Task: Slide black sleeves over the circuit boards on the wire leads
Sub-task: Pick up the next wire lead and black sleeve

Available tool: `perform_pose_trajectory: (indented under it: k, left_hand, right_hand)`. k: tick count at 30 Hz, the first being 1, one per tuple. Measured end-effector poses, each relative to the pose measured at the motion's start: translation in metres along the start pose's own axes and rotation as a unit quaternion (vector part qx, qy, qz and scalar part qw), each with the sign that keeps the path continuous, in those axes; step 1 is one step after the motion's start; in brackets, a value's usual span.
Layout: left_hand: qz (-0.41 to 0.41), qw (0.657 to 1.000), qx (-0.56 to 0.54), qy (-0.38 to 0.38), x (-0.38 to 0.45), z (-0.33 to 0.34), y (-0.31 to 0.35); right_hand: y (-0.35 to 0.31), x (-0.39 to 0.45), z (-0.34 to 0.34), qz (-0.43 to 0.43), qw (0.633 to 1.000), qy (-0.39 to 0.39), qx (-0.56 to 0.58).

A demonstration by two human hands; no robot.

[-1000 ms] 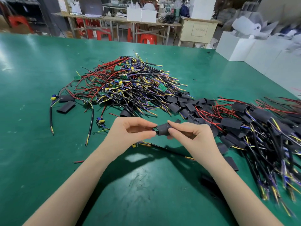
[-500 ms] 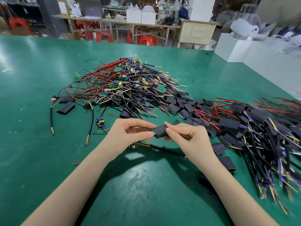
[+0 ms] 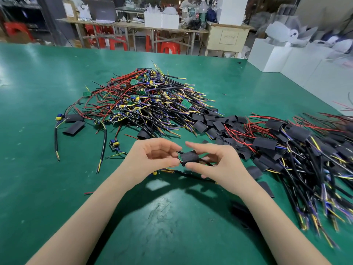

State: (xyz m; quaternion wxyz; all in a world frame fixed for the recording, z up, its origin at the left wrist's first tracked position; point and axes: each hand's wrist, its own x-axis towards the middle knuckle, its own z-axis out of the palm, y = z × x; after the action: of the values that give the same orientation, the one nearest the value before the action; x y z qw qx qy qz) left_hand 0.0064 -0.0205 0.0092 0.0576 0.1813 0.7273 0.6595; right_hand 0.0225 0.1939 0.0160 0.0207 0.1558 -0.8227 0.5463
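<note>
At frame centre I'm seeing the right hand (image 3: 215,161) loosening its grip, forefinger now lifting off the black sleeve (image 3: 189,157); left hand (image 3: 152,155) still pinching the board's green edge (image 3: 180,158), mostly hidden.

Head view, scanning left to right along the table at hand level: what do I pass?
Loose black sleeve → bare circuit board on its leads → left hand → black sleeve being fitted → right hand → pile of sleeved leads.
</note>
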Motion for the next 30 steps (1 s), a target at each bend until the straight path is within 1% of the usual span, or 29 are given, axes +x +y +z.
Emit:
perform_pose_trajectory:
  k: [2,4,6,8,10,12,16,18,20,22,24,26,30]
  left_hand:
    - [0.002,1.0,0.005,-0.001,0.0,0.0,0.0]
    - [0.006,1.0,0.011,-0.001,-0.001,0.0,0.0]
    - [0.013,1.0,0.017,-0.002,0.0,0.0,0.0]
    - [0.018,1.0,0.017,0.002,-0.001,0.0,0.0]
    - [0.02,1.0,0.012,0.011,-0.001,0.0,-0.001]
    - [0.018,1.0,0.004,0.02,-0.001,0.0,-0.001]
    - [0.026,0.999,-0.008,0.037,0.001,0.001,-0.001]
    - [0.04,0.998,-0.003,0.052,0.001,0.001,0.0]
    - [0.049,0.996,0.006,0.069,0.002,0.0,0.0]
    - [0.048,0.996,0.013,0.08,0.002,0.0,-0.001]
    - [0.042,0.996,0.004,0.082,0.001,0.001,-0.001]
    - [0.032,0.996,-0.008,0.081,0.001,0.002,-0.001]
    - [0.0,0.998,-0.008,0.058,0.001,0.003,-0.002]
  right_hand:
    - [0.001,0.0,0.001,-0.03,0.998,0.003,-0.051]
    - [0.002,0.001,0.001,-0.028,0.998,0.018,-0.055]
    - [0.003,0.001,0.001,-0.015,0.999,0.024,-0.041]
    - [0.003,0.001,0.001,0.003,1.0,0.022,0.006]
    - [0.002,0.001,0.003,0.01,0.999,0.038,0.036]
    - [0.003,0.0,0.006,0.001,0.998,0.055,0.03]
    - [0.003,0.0,0.011,-0.026,0.997,0.063,0.043]
    - [0.004,0.001,0.011,-0.016,0.996,0.088,0.007]
    - [0.005,0.002,0.01,-0.007,0.992,0.109,-0.069]
    - [0.005,0.001,0.011,-0.028,0.988,0.093,-0.116]
    - [0.005,0.0,0.012,-0.055,0.987,0.051,-0.141]
    - [0.003,-0.001,0.013,-0.064,0.985,0.02,-0.157]
    - [0.002,-0.003,0.011,-0.082,0.982,0.003,-0.169]
